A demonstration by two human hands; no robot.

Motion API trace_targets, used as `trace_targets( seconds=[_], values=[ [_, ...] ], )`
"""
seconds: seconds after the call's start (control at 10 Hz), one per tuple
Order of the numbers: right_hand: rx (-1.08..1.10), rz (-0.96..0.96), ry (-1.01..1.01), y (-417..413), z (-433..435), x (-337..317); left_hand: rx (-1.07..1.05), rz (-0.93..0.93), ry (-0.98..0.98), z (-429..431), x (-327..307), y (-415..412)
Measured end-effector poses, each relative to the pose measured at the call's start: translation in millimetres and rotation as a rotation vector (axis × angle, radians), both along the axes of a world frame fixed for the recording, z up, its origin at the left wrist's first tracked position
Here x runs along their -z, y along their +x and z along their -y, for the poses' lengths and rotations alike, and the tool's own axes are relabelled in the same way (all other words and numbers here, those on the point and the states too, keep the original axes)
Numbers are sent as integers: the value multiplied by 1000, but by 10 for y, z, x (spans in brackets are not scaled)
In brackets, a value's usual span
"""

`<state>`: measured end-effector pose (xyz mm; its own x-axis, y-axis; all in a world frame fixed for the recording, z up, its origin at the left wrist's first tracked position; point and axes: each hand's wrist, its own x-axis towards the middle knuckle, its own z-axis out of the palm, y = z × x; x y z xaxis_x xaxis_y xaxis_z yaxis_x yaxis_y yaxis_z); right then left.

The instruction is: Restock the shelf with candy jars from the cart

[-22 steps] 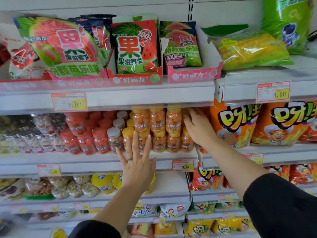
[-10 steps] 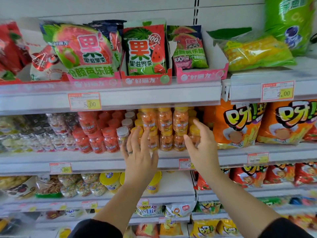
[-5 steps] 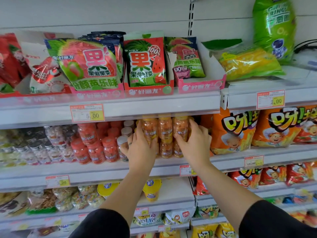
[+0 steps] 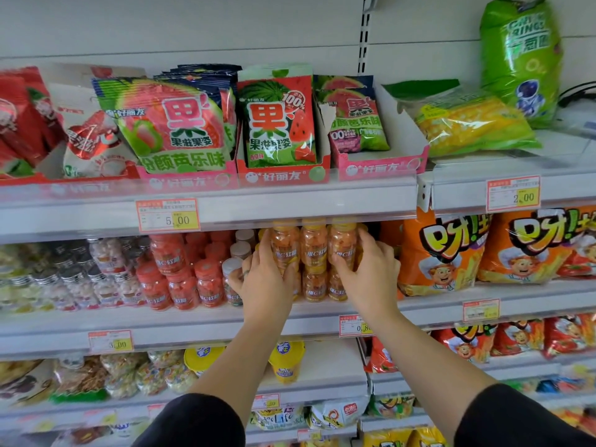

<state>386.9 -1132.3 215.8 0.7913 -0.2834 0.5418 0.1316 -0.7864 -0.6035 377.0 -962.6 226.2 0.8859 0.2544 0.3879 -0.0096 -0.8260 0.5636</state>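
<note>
Orange candy jars [image 4: 313,250] with yellow lids stand stacked two high on the middle shelf [image 4: 193,321]. My left hand [image 4: 267,282] clasps the left side of the stack, fingers up along the upper left jar. On the other side, my right hand [image 4: 371,272] wraps the right jar, thumb in front and fingers behind. Red-lidded candy jars [image 4: 167,262] fill the space to the left, with a few white-lidded jars [image 4: 240,250] between them and the orange ones. The cart is out of view.
The upper shelf edge [image 4: 290,208] with a price strip overhangs the jar tops closely. Orange snack bags [image 4: 442,253] press against the stack's right side. Gummy bags in pink trays [image 4: 277,124] sit above. Yellow tubs [image 4: 285,359] and bagged snacks fill the lower shelves.
Both hands have closed in from open, spread positions in front of the shelf onto the two sides of the orange jar stack. The view has dropped slightly and moved closer.
</note>
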Motion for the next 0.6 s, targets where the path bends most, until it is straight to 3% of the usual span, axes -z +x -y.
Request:
trace_targets(
  seconds=[0.4, 0.6],
  values=[
    [-3, -7, 8, -93, 10, -13, 20, 17, 7, -24, 60, -13],
    [-8, 164, 90, -315, -8, 67, -1, 58, 3, -56, 102, -73]
  ],
)
